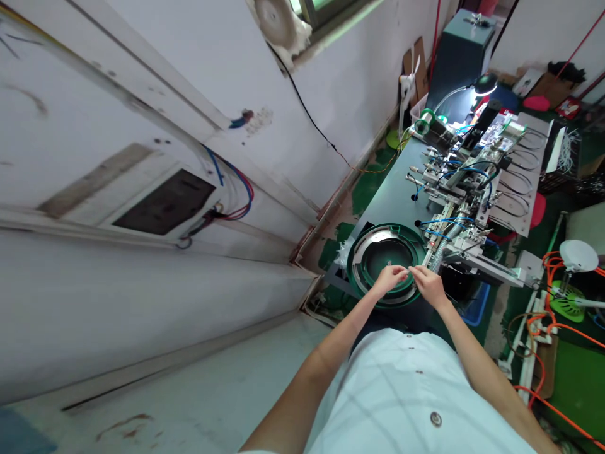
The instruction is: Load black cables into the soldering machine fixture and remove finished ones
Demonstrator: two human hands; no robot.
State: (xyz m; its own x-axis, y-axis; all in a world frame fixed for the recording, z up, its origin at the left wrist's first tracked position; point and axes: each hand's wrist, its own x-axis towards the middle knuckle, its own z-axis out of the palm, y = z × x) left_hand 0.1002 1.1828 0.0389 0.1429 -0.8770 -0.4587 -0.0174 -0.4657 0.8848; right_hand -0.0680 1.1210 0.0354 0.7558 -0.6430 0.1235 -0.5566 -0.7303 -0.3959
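Both of my hands meet over the near right part of a round green bowl feeder (363,284). My left hand (391,277) is closed, its thumb and fingertips pinched together. Right beside it, my right hand (426,284) is pinched too, with its fingertips nearly touching the left ones. Whatever sits between the fingertips is too small to make out. A metal track (432,249) leads from the bowl's right side to a machine (466,183) with metal slides, cylinders and blue air tubes.
The grey bench (392,183) runs away along the white wall (340,82). A lit lamp (484,84) and a wire spool (425,121) stand at its far end. A blue crate (476,309) is below on the right. Orange hoses (551,265) and a green fan (567,302) lie further right.
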